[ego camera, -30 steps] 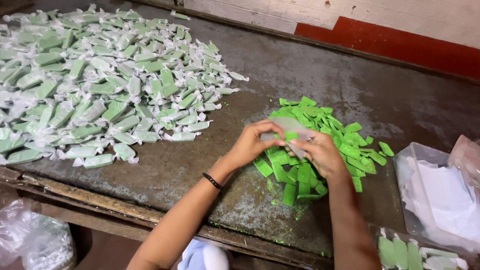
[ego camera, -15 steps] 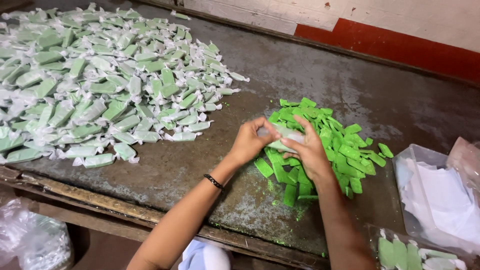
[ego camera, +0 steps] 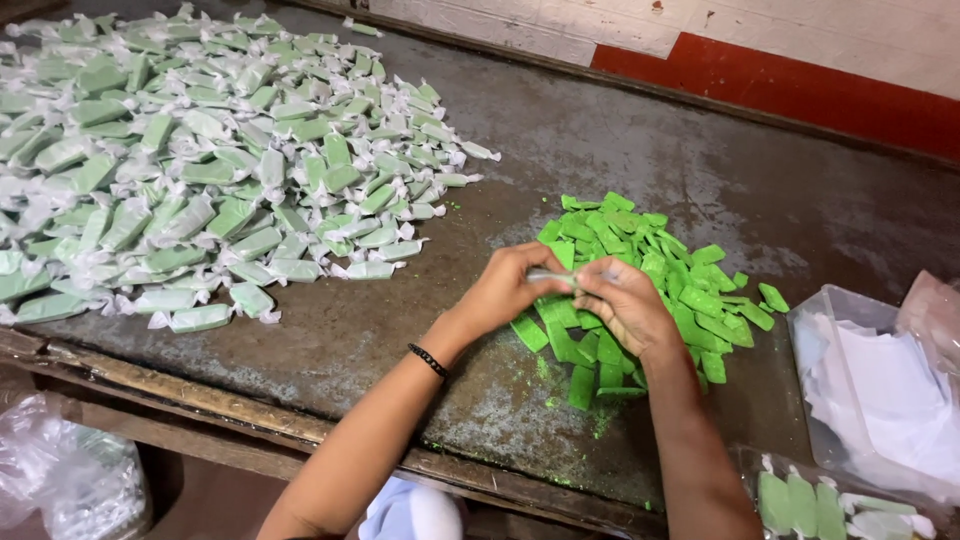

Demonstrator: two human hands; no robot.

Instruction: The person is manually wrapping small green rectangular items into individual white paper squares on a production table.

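Note:
Both my hands meet over a pile of bare green candy sticks (ego camera: pixel 665 265) on a worn metal table (ego camera: pixel 620 150). My left hand (ego camera: pixel 510 285) and my right hand (ego camera: pixel 625 305) pinch the two ends of one candy in a clear wrapper (ego camera: pixel 553 276). A black band sits on my left wrist. To the far left lies a wide heap of wrapped green candies (ego camera: pixel 190 170), well apart from the hands.
A clear plastic tub (ego camera: pixel 850 400) with white wrapper sheets stands at the right edge. A few wrapped candies (ego camera: pixel 810 500) lie in a bag at the bottom right. A crumpled plastic bag (ego camera: pixel 70 470) hangs below the table's front left edge. A red-and-white wall runs behind.
My hands have drawn slightly closer together on the wrapped candy and turned it between the fingers. The piles have not moved.

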